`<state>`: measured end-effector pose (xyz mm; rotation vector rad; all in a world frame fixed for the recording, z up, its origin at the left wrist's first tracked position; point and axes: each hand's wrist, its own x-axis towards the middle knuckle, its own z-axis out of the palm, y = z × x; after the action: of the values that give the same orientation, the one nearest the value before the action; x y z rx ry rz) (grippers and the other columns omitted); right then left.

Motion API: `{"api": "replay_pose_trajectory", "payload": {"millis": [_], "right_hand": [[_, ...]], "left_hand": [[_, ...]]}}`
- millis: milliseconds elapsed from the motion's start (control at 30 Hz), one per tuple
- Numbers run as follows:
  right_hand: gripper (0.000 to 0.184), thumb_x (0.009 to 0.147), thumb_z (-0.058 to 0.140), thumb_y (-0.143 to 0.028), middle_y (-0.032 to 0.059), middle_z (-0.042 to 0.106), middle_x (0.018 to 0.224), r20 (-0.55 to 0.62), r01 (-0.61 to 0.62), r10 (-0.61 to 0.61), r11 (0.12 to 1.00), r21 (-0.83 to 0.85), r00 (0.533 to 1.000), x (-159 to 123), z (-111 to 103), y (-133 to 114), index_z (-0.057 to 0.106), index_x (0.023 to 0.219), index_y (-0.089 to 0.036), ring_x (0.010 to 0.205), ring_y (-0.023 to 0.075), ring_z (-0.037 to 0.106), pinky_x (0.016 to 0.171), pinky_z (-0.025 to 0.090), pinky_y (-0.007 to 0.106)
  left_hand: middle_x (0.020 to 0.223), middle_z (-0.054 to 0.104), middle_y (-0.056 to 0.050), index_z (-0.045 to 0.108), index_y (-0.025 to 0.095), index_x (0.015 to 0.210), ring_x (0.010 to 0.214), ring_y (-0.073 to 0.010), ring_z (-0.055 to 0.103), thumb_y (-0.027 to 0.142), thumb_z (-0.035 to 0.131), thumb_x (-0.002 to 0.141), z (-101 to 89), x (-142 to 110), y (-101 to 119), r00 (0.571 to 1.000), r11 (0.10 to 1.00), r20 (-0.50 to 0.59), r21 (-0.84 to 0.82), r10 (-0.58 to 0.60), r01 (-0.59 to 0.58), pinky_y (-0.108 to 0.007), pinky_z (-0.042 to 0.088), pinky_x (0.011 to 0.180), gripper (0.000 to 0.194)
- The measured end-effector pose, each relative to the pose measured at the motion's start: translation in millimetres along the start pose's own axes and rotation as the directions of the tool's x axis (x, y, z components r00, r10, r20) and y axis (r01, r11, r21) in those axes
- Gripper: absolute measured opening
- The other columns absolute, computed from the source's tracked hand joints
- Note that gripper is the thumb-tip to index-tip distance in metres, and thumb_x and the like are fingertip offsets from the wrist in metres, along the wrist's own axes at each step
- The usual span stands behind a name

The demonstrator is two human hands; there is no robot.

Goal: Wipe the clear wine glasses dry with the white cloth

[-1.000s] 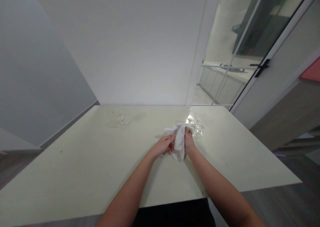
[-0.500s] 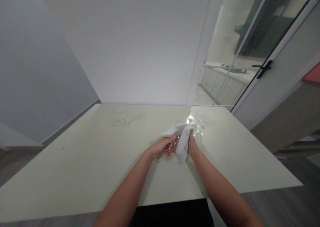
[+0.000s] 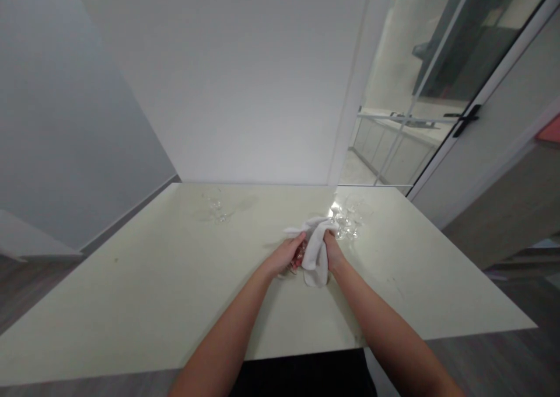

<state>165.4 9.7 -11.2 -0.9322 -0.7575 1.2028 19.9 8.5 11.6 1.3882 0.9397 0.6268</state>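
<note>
A clear wine glass (image 3: 298,256) is in my left hand (image 3: 284,256), whose fingers wrap round it from the left. My right hand (image 3: 333,252) grips a white cloth (image 3: 315,260) and presses it against the right side of the glass. Part of the glass is hidden behind the cloth and fingers. One corner of the cloth hangs down toward the table, and another spreads out behind my left thumb.
Several clear glasses (image 3: 347,219) stand close together just beyond my right hand. Another clear glass (image 3: 217,207) stands at the far left of the pale table (image 3: 144,292). A white panel (image 3: 245,93) rises behind the back edge, with a glazed door (image 3: 406,117) to the right.
My right hand and the cloth have shifted slightly left against the glass, covering more of it. My left hand keeps its hold. The view has moved a little.
</note>
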Motion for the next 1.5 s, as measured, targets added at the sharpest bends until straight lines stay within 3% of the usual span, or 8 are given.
{"api": "replay_pose_trajectory", "payload": {"millis": [133,333,500,600,800,1033,1300,1500], "right_hand": [[0.037,0.066,0.072,-0.047,-0.0015,0.069,0.076,-0.126,0.009,-0.01,1.0,-0.007,0.992,3.1,4.3,1.4,0.059,0.09,-0.022,0.072,0.0196,0.065,0.066,0.055,0.032],[0.038,0.057,0.077,-0.046,0.0011,0.068,0.071,0.075,-0.122,0.118,0.991,0.051,0.99,-0.9,-1.6,0.1,0.06,0.08,-0.02,0.074,0.0235,0.066,0.066,0.055,0.034],[0.035,0.06,0.074,-0.04,0.0011,0.071,0.082,-0.094,-0.03,0.023,0.997,-0.077,0.995,-0.8,1.9,0.8,0.064,0.086,-0.02,0.081,0.0219,0.065,0.073,0.053,0.033],[0.033,0.06,0.074,-0.041,0.0001,0.07,0.081,-0.138,-0.016,0.005,0.996,-0.083,0.99,0.0,2.9,-1.2,0.063,0.084,-0.021,0.08,0.0208,0.065,0.074,0.053,0.033],[0.035,0.056,0.075,-0.045,0.0009,0.069,0.072,0.036,-0.125,0.123,0.989,0.084,0.992,-0.9,-2.7,-1.3,0.059,0.077,-0.022,0.079,0.0232,0.067,0.068,0.054,0.033],[0.034,0.062,0.072,-0.042,0.0,0.069,0.077,-0.16,-0.051,0.041,0.997,-0.057,0.986,0.1,5.0,-1.0,0.063,0.085,-0.02,0.073,0.0201,0.065,0.066,0.053,0.032],[0.031,0.056,0.073,-0.041,-0.0003,0.066,0.067,0.027,-0.084,0.084,0.996,0.003,0.996,-1.6,-2.4,-2.1,0.059,0.076,-0.02,0.07,0.0206,0.063,0.065,0.052,0.032],[0.029,0.061,0.07,-0.04,-0.0004,0.068,0.075,-0.134,-0.023,0.006,0.992,-0.125,0.991,-5.4,4.3,2.5,0.062,0.081,-0.02,0.073,0.0188,0.062,0.068,0.05,0.031]], "left_hand": [[0.062,0.058,-0.002,0.062,0.018,0.079,0.056,-0.0142,0.05,0.068,0.049,0.079,1.3,3.3,-0.7,0.945,0.937,-0.205,0.295,0.253,-0.187,-0.023,0.033,0.05,0.052],[0.052,0.053,-0.001,0.062,0.014,0.075,0.044,-0.0122,0.043,0.08,0.035,0.078,6.0,0.9,-0.7,0.996,0.993,0.027,-0.085,-0.086,0.088,-0.024,0.034,0.046,0.071],[0.089,0.07,-0.009,0.068,0.014,0.091,0.086,-0.0232,0.061,0.067,0.037,0.086,4.4,5.9,2.4,0.97,0.971,-0.159,0.184,0.185,-0.155,-0.033,0.047,0.079,0.061],[0.091,0.07,-0.008,0.068,0.015,0.089,0.088,-0.0235,0.061,0.061,0.041,0.086,5.2,8.8,1.2,0.934,0.902,-0.175,0.364,0.311,-0.232,-0.032,0.046,0.081,0.054],[0.053,0.053,-0.002,0.06,0.014,0.072,0.047,-0.0128,0.045,0.075,0.025,0.085,2.8,4.0,-1.4,1.0,0.998,0.024,0.055,-0.003,0.002,-0.024,0.035,0.047,0.071],[0.082,0.066,-0.007,0.066,0.016,0.088,0.082,-0.0223,0.06,0.058,0.043,0.087,1.2,9.6,-1.3,0.926,0.826,-0.137,0.512,0.351,-0.237,-0.03,0.045,0.071,0.047],[0.063,0.06,-0.004,0.065,0.012,0.082,0.057,-0.0151,0.053,0.065,0.028,0.09,-1.5,2.5,1.0,0.993,0.987,0.063,0.118,0.099,-0.105,-0.025,0.042,0.053,0.065],[0.084,0.067,-0.007,0.066,0.015,0.087,0.084,-0.0216,0.06,0.057,0.045,0.086,-3.4,3.3,5.1,0.935,0.874,-0.114,0.408,0.336,-0.265,-0.028,0.047,0.073,0.046]]}}
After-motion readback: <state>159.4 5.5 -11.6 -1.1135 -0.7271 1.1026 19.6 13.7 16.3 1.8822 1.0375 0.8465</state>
